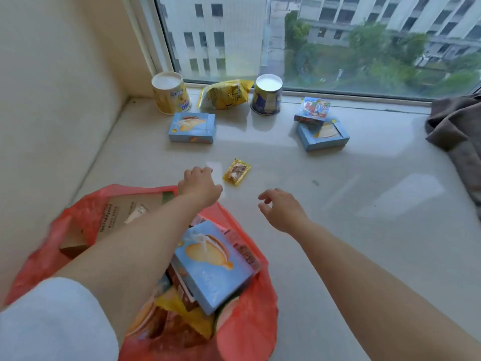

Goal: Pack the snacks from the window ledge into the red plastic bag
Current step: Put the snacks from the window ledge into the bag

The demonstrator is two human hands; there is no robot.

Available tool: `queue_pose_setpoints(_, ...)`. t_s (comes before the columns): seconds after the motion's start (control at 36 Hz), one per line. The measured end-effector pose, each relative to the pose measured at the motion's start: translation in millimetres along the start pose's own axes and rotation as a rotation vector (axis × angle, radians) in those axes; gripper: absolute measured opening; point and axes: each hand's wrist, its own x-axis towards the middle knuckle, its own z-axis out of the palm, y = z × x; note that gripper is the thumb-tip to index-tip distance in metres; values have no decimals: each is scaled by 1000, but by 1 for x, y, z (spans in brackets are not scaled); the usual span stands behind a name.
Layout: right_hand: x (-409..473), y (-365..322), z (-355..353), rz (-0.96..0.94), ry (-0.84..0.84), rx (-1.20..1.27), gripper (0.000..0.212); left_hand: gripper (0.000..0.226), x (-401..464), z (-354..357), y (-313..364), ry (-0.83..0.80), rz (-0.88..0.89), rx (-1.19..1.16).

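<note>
The red plastic bag lies open at the near left of the ledge, with a blue box, a brown carton and other snacks inside. My left hand reaches past the bag, fingers loosely curled, holding nothing, just left of a small yellow packet. My right hand hovers to the right, fingers relaxed and empty. Farther back stand a yellow cup, a yellow snack bag, a blue cup, a blue box, and a colourful box on another blue box.
The pale stone ledge meets a wall on the left and a window at the back. A grey-brown cloth is bunched at the right edge.
</note>
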Motion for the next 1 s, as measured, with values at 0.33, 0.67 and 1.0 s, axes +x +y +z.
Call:
queue_pose_setpoints(0.33, 99, 110, 0, 174, -143, -19, 33, 61, 113, 69, 71, -139, -103, -60)
queue_pose_setpoints(0.67, 189, 100, 40, 95, -30, -238, 45, 70, 203, 101, 44, 27, -109, -100)
queue_pose_setpoints(1.0, 271, 45, 80, -127, 24, -321, 53, 44, 268, 75, -9, 261, -315, -490)
